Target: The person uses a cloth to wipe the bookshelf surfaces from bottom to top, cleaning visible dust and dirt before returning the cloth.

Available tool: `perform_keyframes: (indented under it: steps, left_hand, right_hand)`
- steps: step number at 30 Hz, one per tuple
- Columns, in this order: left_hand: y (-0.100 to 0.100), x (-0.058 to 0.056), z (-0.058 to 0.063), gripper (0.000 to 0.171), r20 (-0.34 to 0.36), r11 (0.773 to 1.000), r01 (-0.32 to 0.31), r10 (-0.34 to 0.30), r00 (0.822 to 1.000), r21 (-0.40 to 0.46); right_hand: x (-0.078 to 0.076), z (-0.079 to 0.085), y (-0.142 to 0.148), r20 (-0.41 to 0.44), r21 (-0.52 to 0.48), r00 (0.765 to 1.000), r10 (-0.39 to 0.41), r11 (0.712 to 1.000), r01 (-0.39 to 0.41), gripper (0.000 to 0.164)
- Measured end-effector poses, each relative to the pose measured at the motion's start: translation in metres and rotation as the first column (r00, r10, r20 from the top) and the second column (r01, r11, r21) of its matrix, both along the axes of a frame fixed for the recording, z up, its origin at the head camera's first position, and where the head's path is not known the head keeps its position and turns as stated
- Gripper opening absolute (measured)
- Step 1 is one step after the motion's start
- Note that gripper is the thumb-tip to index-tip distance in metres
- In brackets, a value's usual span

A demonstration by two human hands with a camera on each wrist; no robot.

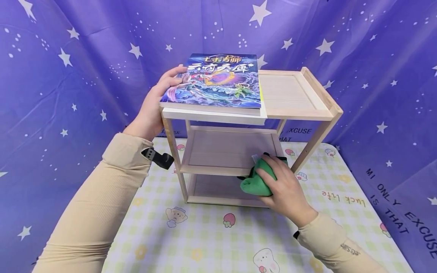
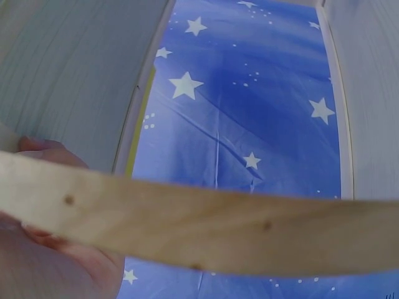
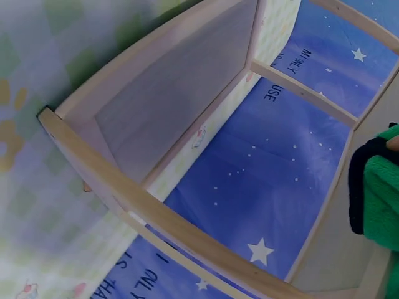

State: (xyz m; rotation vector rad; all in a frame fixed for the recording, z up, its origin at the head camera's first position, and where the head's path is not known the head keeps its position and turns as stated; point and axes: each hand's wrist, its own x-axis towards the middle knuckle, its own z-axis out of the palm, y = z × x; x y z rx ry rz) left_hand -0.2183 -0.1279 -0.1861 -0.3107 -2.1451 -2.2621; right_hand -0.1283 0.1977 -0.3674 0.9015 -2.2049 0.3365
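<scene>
A three-tier wooden rack (image 1: 297, 113) stands on a table. Two stacked books lie on the left of its top tier; the upper book (image 1: 218, 83) has a blue illustrated cover. At the rack's top left end, my left hand (image 1: 155, 98) grips the frame, with fingertips by the book's left edge. In the left wrist view, part of that hand shows behind a wooden post (image 2: 156, 218), against the panel's underside. My right hand (image 1: 285, 189) holds a green plush item (image 1: 257, 180) with black parts at the front right of the middle shelf (image 1: 222, 148). Its full shape is hidden.
A checked tablecloth (image 1: 211, 242) with cartoon prints covers the table under the rack. The lower shelf (image 1: 215, 187) sits just above it. A purple-blue curtain (image 1: 102, 45) with white stars hangs behind and at both sides.
</scene>
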Motion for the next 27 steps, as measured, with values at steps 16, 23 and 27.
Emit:
perform_keyframes:
  steps: [16,23,27]
  left_hand:
    - [-0.001,0.002,0.001,0.046,0.003,1.0,-0.008,0.008,1.0,0.013]
    - [-0.001,0.002,0.0,0.046,0.003,1.0,-0.004,0.004,1.0,-0.002]
    - [0.0,0.001,0.0,0.046,-0.002,1.0,0.0,0.0,1.0,-0.001]
  right_hand:
    - [0.017,-0.004,-0.005,-0.144,-0.329,0.988,0.05,0.94,-0.096,0.058]
    - [0.026,0.007,-0.016,-0.308,-0.486,0.951,0.023,0.856,-0.178,0.054]
    - [0.033,0.017,-0.021,-0.37,-0.563,0.929,0.008,0.793,-0.231,0.054]
